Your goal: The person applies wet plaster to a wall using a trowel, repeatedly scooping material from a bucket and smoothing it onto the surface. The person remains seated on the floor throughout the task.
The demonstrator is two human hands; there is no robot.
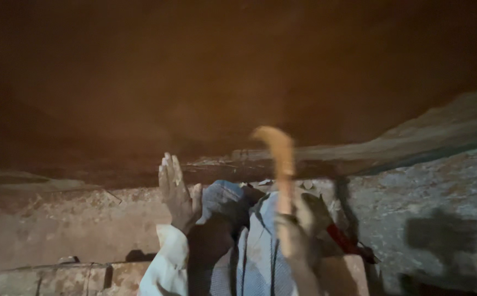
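Left hand [177, 192] raised, flat, fingers together and straight, palm toward rough wall [441, 192], holding nothing. White sleeve [164, 263] below it. Right hand [299, 233] closed round wooden handle [279, 159] (blurred, curved top end, tool head not visible). Handle stands upright, just right of left hand, in front of wall ledge. Checked cloth [255, 257] between both arms. Bricks [69, 277] at lower left. Dark reddish surface above.

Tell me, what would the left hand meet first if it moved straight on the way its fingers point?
Probably the rough grey stone ledge just beyond the open left hand, then the dark reddish-brown wall above. Depth is unclear in this dim picture.
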